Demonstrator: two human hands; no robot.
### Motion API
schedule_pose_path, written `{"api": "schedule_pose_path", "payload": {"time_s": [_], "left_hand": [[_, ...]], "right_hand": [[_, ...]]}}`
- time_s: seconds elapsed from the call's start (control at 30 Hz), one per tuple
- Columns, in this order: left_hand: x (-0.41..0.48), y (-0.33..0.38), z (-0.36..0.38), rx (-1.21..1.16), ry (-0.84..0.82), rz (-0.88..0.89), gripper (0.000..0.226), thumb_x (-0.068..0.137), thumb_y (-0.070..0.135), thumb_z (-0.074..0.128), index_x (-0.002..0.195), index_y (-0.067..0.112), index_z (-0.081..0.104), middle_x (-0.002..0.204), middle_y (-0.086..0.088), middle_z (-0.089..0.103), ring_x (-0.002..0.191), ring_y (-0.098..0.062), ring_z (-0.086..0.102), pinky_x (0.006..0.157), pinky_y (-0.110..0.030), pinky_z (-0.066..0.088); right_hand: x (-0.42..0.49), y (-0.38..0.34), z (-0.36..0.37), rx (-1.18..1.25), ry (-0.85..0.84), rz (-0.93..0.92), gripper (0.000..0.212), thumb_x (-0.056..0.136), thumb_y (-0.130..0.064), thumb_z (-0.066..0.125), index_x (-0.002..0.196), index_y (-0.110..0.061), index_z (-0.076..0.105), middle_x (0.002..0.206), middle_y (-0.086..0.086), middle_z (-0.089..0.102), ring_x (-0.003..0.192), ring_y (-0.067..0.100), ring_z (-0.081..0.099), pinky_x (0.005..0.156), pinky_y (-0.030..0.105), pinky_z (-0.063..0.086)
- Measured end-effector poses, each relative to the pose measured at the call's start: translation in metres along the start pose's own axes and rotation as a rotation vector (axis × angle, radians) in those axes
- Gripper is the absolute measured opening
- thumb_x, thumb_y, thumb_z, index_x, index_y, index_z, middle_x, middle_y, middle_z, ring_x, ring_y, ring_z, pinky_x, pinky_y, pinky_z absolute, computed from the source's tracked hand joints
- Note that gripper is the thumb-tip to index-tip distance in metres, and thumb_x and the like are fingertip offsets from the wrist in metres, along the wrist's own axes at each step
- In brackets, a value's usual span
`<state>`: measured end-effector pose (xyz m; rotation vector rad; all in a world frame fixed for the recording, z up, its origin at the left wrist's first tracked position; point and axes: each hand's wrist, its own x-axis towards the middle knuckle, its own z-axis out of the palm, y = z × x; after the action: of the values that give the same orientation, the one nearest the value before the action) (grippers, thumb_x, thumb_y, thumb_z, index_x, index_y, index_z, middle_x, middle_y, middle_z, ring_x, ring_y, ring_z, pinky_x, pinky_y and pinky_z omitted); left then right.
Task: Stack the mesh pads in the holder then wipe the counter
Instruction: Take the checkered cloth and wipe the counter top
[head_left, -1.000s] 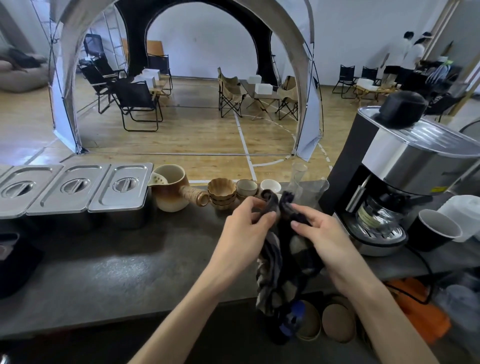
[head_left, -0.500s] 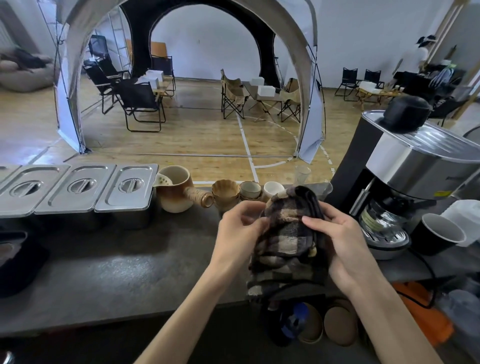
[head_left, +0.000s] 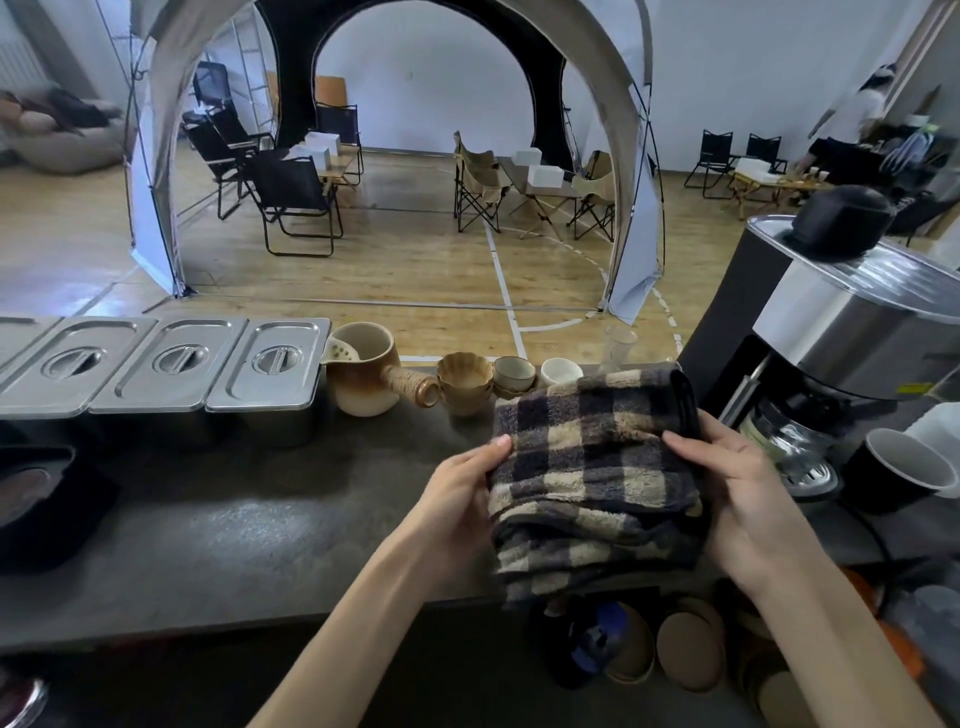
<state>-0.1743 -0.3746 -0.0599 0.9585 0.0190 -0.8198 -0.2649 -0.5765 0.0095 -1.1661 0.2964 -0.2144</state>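
I hold a folded checked cloth (head_left: 592, 467), dark blue and beige, above the front right part of the dark grey counter (head_left: 249, 530). My left hand (head_left: 462, 499) grips its left edge with the thumb on top. My right hand (head_left: 743, 493) grips its right edge the same way. The cloth lies in several layers, its lower folds hanging just past the counter's front edge. No mesh pads or holder can be made out.
A coffee machine (head_left: 841, 353) stands at the right, with a black paper cup (head_left: 904, 473) beside it. Steel lidded pans (head_left: 156, 369) line the back left. A ceramic pot (head_left: 363, 374) and small bowls (head_left: 467, 379) sit behind the cloth. Paper cups (head_left: 685, 649) lie below the counter.
The cloth hung bunched and twisted between my hands a second ago; now it is folded into a flat, wider pad, and my hands have moved apart to its two edges.
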Motion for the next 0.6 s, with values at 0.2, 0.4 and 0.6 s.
{"api": "schedule_pose_path", "payload": {"time_s": [0.2, 0.4, 0.6], "left_hand": [[-0.003, 0.005, 0.022, 0.436, 0.116, 0.302, 0.021, 0.093, 0.024, 0.060, 0.106, 0.011, 0.068, 0.101, -0.008, 0.075, 0.096, -0.024, 0.071, 0.086, -0.042, 0.057], [0.019, -0.031, 0.045, 0.791, 0.214, 0.304, 0.049, 0.078, 0.024, 0.067, 0.124, 0.024, 0.051, 0.114, 0.004, 0.067, 0.105, -0.012, 0.063, 0.092, -0.030, 0.051], [0.028, -0.053, 0.039, 1.235, 0.294, 0.466, 0.054, 0.092, 0.014, 0.049, 0.143, 0.022, 0.033, 0.128, -0.008, 0.054, 0.120, -0.027, 0.049, 0.101, -0.039, 0.041]], "right_hand": [[0.010, 0.012, -0.023, -0.272, 0.219, -0.056, 0.038, 0.089, 0.004, 0.054, 0.122, -0.014, 0.059, 0.108, 0.007, 0.071, 0.094, 0.022, 0.069, 0.078, 0.038, 0.054], [0.022, 0.042, -0.056, -0.909, 0.424, -0.165, 0.038, 0.092, -0.007, 0.059, 0.127, -0.015, 0.047, 0.121, 0.013, 0.061, 0.105, 0.028, 0.060, 0.093, 0.044, 0.046], [0.021, 0.089, -0.075, -1.581, 0.179, -0.086, 0.060, 0.093, -0.046, 0.040, 0.140, -0.010, 0.046, 0.153, 0.012, 0.034, 0.142, 0.025, 0.027, 0.111, 0.044, 0.024]]}}
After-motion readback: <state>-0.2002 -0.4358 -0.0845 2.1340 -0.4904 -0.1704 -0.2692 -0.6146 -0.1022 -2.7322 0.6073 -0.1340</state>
